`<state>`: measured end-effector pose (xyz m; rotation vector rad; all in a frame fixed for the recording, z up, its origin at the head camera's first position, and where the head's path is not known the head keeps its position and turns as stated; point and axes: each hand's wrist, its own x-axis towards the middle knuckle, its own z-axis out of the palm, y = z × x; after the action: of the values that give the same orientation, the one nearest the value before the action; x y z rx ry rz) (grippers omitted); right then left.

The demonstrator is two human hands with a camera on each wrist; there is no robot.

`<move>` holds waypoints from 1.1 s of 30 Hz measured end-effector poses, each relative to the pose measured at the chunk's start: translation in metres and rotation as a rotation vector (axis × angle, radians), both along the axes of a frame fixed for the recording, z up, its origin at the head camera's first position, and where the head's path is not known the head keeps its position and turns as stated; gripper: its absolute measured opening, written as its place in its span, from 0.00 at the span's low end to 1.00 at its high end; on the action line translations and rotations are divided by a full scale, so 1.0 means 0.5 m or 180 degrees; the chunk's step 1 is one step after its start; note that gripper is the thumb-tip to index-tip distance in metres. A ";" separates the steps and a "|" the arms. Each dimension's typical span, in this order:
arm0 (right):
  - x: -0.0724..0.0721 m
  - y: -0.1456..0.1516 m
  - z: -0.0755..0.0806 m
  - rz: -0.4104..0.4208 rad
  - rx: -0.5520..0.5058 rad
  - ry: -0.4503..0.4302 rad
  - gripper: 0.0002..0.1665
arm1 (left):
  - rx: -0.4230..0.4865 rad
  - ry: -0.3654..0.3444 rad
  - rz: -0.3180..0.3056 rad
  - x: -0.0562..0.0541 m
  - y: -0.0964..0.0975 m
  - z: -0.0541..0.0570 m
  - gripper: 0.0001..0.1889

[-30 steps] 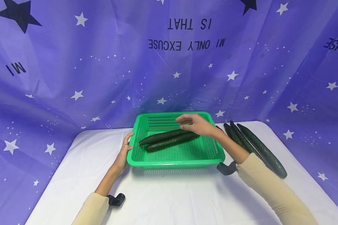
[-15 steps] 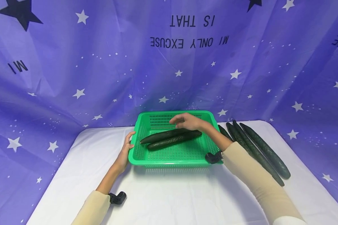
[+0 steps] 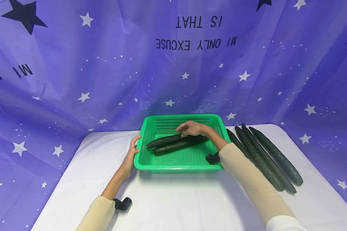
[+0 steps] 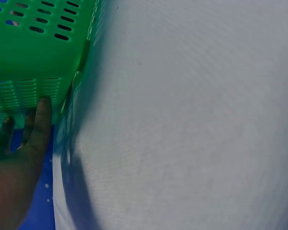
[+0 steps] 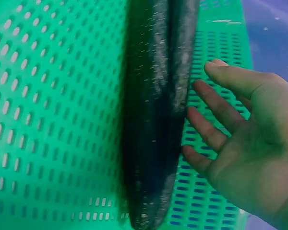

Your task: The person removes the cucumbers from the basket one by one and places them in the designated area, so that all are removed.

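Note:
A green plastic basket (image 3: pixel 179 167) with slotted walls stands on the table. Two long dark green cucumbers lie side by side inside it, one behind (image 3: pixel 163 141) and one in front (image 3: pixel 173 148). My left hand (image 3: pixel 128 160) is at the basket's left side, its fingertips touching the slotted wall (image 4: pixel 50 84) in the left wrist view. Above the cucumbers, my right hand (image 3: pixel 192 129) hovers with fingers loosely bent and spread. The right wrist view puts this hand (image 5: pixel 259 134) just beside the cucumber pair (image 5: pixel 156 120), fingertips near its edge and nothing in the grasp.
Several more cucumbers (image 3: pixel 276 156) lie slanted on the white tablecloth (image 3: pixel 173 205) right of the basket, partly behind the right forearm. A purple curtain (image 3: pixel 104 80) with stars hangs directly behind the basket. A black wrist camera (image 3: pixel 212 158) overlaps the basket's front right corner.
My right hand has moved left and then lower over the cucumbers in the basket, its forearm swinging inward. The left hand stays at the basket's side. The whole view has shifted slightly.

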<state>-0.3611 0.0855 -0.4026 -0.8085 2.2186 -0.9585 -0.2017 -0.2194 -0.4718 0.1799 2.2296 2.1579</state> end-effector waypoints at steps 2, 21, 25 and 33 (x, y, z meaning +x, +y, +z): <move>-0.003 -0.004 -0.009 -0.0016 0.0108 0.0019 0.24 | -0.0011 0.0007 0.0003 0.001 -0.001 0.001 0.34; -0.007 -0.015 -0.046 0.0378 0.0656 0.0260 0.33 | -0.0011 0.0030 0.0024 0.001 0.000 0.001 0.34; -0.007 -0.014 -0.046 0.0399 0.0675 0.0231 0.32 | -0.0012 0.0021 0.0018 0.001 0.000 0.000 0.34; -0.009 -0.004 -0.041 0.0436 0.0687 0.0117 0.32 | -0.0012 -0.0045 0.0060 -0.001 0.002 0.000 0.34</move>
<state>-0.3653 0.0835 -0.4232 -0.8700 2.2186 -0.6313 -0.2020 -0.2184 -0.4718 0.1438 2.2368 2.1571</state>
